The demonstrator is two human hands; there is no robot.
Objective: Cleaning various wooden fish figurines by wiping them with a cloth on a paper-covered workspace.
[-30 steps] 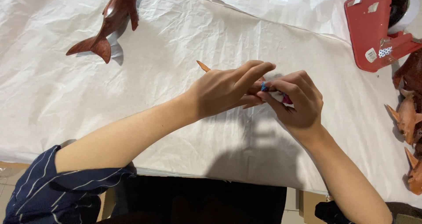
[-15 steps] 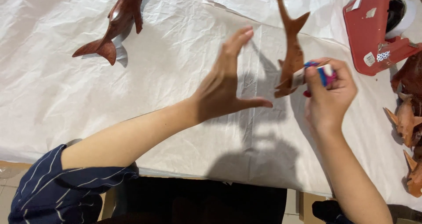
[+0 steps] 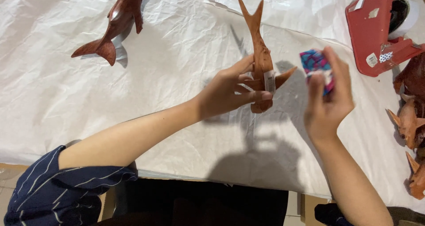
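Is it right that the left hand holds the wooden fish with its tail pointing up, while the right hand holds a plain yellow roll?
Not quite. In the head view the left hand does hold the wooden fish tail up, but the roll in the right hand is patterned pink and blue, not plain yellow.

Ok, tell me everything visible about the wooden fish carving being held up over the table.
The wooden fish carving is reddish-brown, smooth, apparently polished wood, with a slender body, a forked tail pointing up and away, and a side fin jutting right. A small white sticker wraps its lower body. The left hand pinches it near the head end, holding it upright above the crinkled white paper covering the table. The right hand, beside it, does not touch it.
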